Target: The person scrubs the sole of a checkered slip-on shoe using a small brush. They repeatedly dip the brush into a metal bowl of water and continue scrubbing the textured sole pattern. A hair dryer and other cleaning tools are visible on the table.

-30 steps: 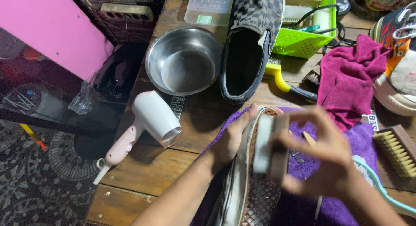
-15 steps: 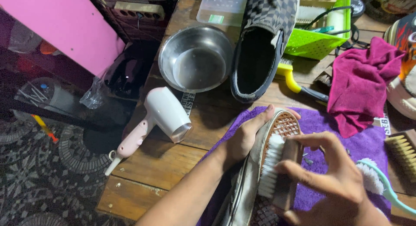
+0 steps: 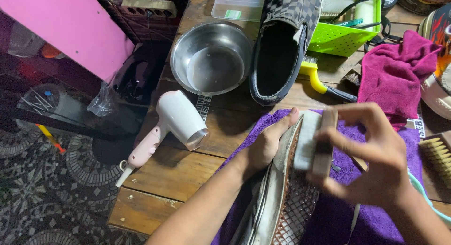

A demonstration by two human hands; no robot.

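Head view, looking down over a wooden table (image 3: 178, 179). At far left a pink panel (image 3: 70, 33) stood beside it, and the patterned floor (image 3: 47, 179) showed below. On the table lay a white and pink hair dryer (image 3: 174, 122), untouched, with a steel bowl (image 3: 211, 57) behind it; whether the bowl held water could not be told for certain. Next came a checkered slip-on shoe (image 3: 282, 43), lying on its side with its opening toward you, apart from your hands.

Your left hand (image 3: 268, 144) pressed flat on the edge of the shoe (image 3: 282, 198) in work, fingers (image 3: 282, 125) stretched along its rim, steadying rather than gripping. That shoe lay sole up on a purple towel (image 3: 347, 212) at the near edge of the table. Your right hand (image 3: 376, 160) had its fingers curled tight round a wooden-backed brush (image 3: 314, 141), bristles down against the sole near the toe.

Judgement: scrubbing of the sole was mid-course. The grid tread looked brownish, but how clean it was could not be judged; the right hand was blurred. The heel end ran out of frame at the bottom.

Further right: a green basket (image 3: 338, 38), a magenta cloth (image 3: 394, 71), and a second brush (image 3: 439, 155) cut off by the frame edge.
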